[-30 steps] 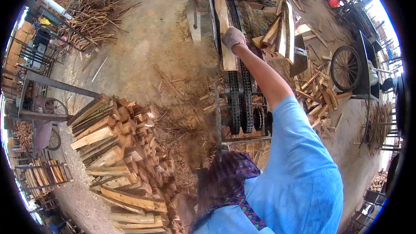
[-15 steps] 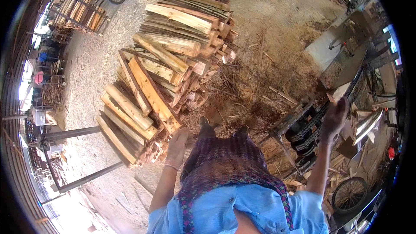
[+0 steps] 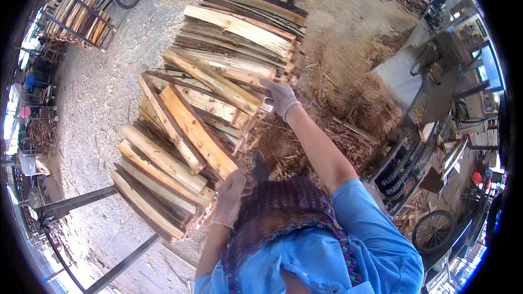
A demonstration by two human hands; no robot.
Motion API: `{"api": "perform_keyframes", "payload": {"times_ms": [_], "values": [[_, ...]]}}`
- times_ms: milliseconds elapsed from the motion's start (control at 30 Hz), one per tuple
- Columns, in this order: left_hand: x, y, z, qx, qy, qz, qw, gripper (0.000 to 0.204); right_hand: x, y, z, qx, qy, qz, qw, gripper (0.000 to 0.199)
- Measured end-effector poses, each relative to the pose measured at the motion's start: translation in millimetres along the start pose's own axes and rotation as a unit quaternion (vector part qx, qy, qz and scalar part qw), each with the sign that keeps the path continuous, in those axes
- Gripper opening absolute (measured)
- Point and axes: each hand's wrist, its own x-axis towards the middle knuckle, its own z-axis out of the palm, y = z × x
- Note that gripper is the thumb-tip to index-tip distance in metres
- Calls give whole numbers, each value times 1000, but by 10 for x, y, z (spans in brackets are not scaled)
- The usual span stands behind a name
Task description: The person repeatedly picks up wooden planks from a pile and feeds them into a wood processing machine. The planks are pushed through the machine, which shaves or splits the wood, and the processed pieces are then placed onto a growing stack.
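Observation:
A rack holds a large stack of split wood pieces (image 3: 229, 24), with pale faces and dark bark edges. My right hand (image 3: 282, 98), in a light glove, reaches across to the stack's right side. Its fingers and thumb are apart, against the ends of a wood slab (image 3: 231, 65) and a narrower wood piece (image 3: 213, 80). My left hand (image 3: 230, 198), also gloved, is by the near end of a broad, slanting plank (image 3: 192, 126). Its fingers look bent together; whether they hold anything is hidden. Near it lie rounded wood pieces (image 3: 162, 158).
Metal rack bars (image 3: 81, 201) stick out at the left. A machine with a dark chain-like belt (image 3: 400, 177) stands at the right, beside a spoked wheel (image 3: 433, 231). Sawdust and wood scraps (image 3: 348, 98) cover the ground. Another wood stack (image 3: 76, 19) stands far left.
My right hand has swung from the machine at the right over to the stack's edge. My left hand stays by the plank's end, its fingers more bent. The view has shifted slightly.

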Motion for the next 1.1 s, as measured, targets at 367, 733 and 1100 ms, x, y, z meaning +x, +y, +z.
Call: {"api": "perform_keyframes", "payload": {"times_ms": [367,733,1100], "values": [[682,659,-308,-49,-73,16,996,45,-227,-82,440,14,90,-76,993,37],[1759,1496,40,-386,-122,-17,914,81,-2026,-105,367,-509,87,-503,693,65],[1365,409,51,-246,-170,-8,954,50,-2226,295,-690,-377,-148,-119,907,105]]}}
